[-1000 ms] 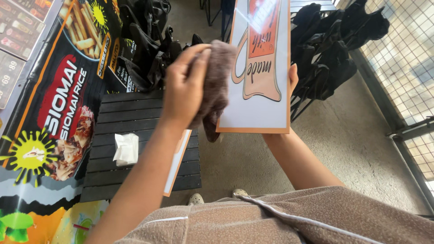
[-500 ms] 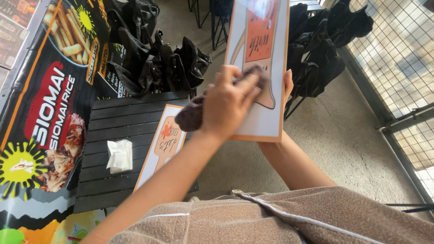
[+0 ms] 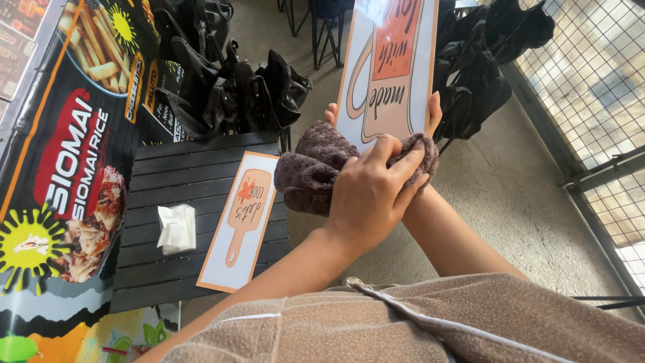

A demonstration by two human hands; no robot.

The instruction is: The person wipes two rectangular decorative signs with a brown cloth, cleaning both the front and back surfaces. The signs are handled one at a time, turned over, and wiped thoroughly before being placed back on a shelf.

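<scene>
My right hand (image 3: 435, 113) holds a tall laminated card (image 3: 390, 67) upright in front of me. The card is white with an orange border and a mug drawing, and my right hand is mostly hidden behind it, with fingers showing at both edges. A crumpled brown cloth (image 3: 310, 169) is gripped in my left hand (image 3: 373, 195). The cloth is pressed against the card's bottom edge and hangs out to the left.
A second orange-bordered card (image 3: 245, 218) and a crumpled white tissue (image 3: 176, 228) lie on a black slatted table (image 3: 188, 165) at left. Black bags (image 3: 232, 87) are piled behind it, beside a food banner (image 3: 67, 168). A wire mesh fence (image 3: 591, 74) runs along the right.
My left hand swept the cloth from the card's upper left across its face down to the bottom edge. The card on the table came into full view.
</scene>
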